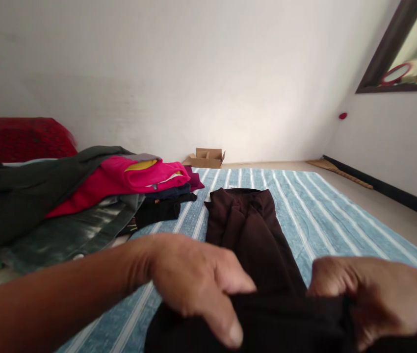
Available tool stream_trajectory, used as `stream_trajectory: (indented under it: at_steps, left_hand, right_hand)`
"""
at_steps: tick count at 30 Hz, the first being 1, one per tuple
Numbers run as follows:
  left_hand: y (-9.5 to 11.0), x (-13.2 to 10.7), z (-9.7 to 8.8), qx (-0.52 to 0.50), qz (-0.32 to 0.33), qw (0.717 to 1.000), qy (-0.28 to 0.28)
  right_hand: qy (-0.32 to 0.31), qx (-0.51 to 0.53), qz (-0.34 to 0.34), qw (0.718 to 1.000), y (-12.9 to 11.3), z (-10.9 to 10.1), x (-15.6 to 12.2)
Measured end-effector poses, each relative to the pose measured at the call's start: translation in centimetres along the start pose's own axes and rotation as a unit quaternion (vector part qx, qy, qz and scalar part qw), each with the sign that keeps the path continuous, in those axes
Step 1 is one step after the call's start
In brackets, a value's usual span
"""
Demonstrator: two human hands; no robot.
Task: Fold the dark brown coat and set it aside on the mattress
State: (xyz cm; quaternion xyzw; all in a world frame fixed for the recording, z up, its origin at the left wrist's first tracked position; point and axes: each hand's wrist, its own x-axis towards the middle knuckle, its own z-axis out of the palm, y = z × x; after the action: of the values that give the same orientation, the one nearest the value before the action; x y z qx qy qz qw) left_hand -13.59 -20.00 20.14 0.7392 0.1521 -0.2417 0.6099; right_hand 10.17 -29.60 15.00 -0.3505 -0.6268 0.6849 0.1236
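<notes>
Dark brown trousers (pixel 247 230) lie lengthwise on a blue striped bed sheet (pixel 297 211), their waistband at the far end. Closest to me, the cloth looks nearly black and is lifted in a bunched fold. My left hand (pixel 194 279) grips this fold from the left, thumb on top and most fingers hidden behind the cloth. At the right, my right hand (pixel 381 294) is closed on the same dark fold, slightly blurred, its fingertips partly out of sight. The cloth spans the gap between both hands.
A loose heap of clothes, including a bright pink garment (pixel 135 179) and a dark green one (pixel 20 196), covers the left side. By the back wall sits an open cardboard box (pixel 208 158). A red patterned cover (pixel 20 139) is at far left; a window (pixel 410 54) is upper right.
</notes>
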Motion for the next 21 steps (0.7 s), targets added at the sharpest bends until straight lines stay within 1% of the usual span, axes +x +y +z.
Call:
stream_trajectory:
  at_steps: [2, 3, 5, 6, 8, 9, 11, 13, 15, 16, 18, 19, 21]
  left_hand:
    - [0.7, -0.2, -4.7, -0.065, -0.017, 0.997, 0.028]
    - [0.9, -0.3, -7.3, -0.086, -0.017, 0.995, 0.047]
    - [0.9, 0.1, -12.7, -0.092, 0.011, 0.991, 0.1]
    - [0.7, 0.4, -15.3, -0.088, 0.029, 0.987, 0.13]
    - [-0.7, 1.7, -20.4, -0.087, 0.058, 0.975, 0.194]
    - [-1.8, 2.5, -22.7, -0.089, 0.061, 0.969, 0.223]
    - [-4.8, 4.6, -26.4, -0.096, 0.035, 0.959, 0.265]
    - [-8.1, 6.9, -28.8, -0.101, -0.028, 0.956, 0.273]
    - [-11.0, 9.0, -29.9, -0.103, -0.094, 0.958, 0.252]
    - [-12.0, 9.8, -30.2, -0.103, -0.115, 0.958, 0.242]
    - [-13.0, 10.6, -30.4, -0.098, -0.126, 0.959, 0.233]
    - [-13.1, 10.7, -30.4, -0.092, -0.123, 0.96, 0.233]
    - [-12.5, 10.4, -30.6, -0.067, -0.123, 0.962, 0.235]
  right_hand:
    - [0.01, 0.037, 0.005, 0.999, -2.6, -4.4, 1.2]
    - [0.034, 0.052, 0.0, 0.998, -3.6, -6.9, 1.9]
    - [0.077, 0.056, -0.018, 0.995, -5.1, -12.0, 3.4]
    - [0.1, 0.049, -0.032, 0.993, -5.4, -14.6, 4.3]
    - [0.129, 0.032, -0.053, 0.99, -5.1, -19.7, 6.7]
    - [0.137, 0.025, -0.052, 0.989, -4.5, -22.0, 8.2]
    - [0.137, 0.014, -0.043, 0.99, -2.4, -25.9, 11.6]
    - [0.129, 0.011, -0.005, 0.992, 0.4, -28.6, 14.8]
    - [0.116, 0.012, 0.035, 0.993, 3.1, -29.9, 17.0]
    - [0.112, 0.014, 0.046, 0.993, 4.1, -30.2, 17.6]
    - [0.109, 0.02, 0.048, 0.993, 5.2, -30.3, 18.0]
    - [0.109, 0.022, 0.044, 0.993, 5.3, -30.4, 17.9]
    - [0.103, 0.018, 0.04, 0.994, 4.9, -30.5, 17.6]
